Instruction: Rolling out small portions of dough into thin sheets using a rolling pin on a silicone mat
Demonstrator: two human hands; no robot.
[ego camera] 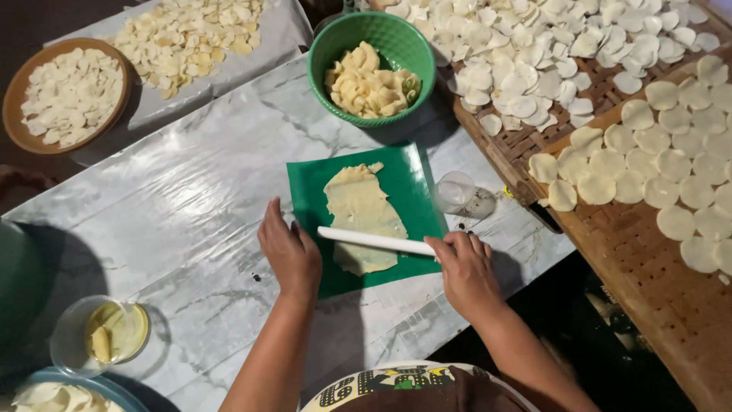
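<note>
A strip of pale rolled dough (360, 212) lies on a green plastic sheet (415, 194) on the marble-patterned table. A white rolling pin (370, 239) lies across the dough's lower part. My right hand (465, 268) is closed on the pin's right end. My left hand (288, 252) rests flat on the sheet's left edge, fingers together, holding nothing.
A green bowl (396, 42) with dough scraps stands behind the sheet, and a small clear cup (456, 192) to its right. Woven trays (648, 275) of round dough discs fill the right. A brown bowl (15, 95) and a lined tray of pieces sit at the far left; a glass bowl (69, 343) sits near left.
</note>
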